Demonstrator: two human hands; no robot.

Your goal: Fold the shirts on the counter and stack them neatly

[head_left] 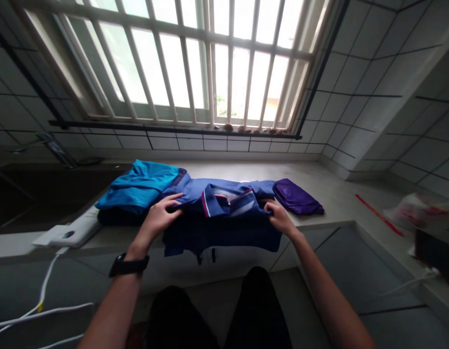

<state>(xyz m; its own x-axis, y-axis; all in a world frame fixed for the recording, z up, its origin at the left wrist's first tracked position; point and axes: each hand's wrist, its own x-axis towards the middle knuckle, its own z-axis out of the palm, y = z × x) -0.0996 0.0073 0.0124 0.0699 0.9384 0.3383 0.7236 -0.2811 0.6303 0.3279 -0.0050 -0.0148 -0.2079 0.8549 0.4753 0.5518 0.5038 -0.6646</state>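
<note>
— Where was the shirt (224,206)?
— On the bench (341,194) edge, hanging over it, between the teal cloth (137,186) and the purple cloth (297,198).
— And your hands?
— Your left hand (157,218) and right hand (280,218) gripped its sides; the next move called for lifting both evenly.

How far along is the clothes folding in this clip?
Done: a teal garment lies folded on a dark pile, with a folded purple garment opposite. In hand: the left hand and right hand are on a blue collared shirt. Left: its lower part still hangs over the counter edge.
</note>
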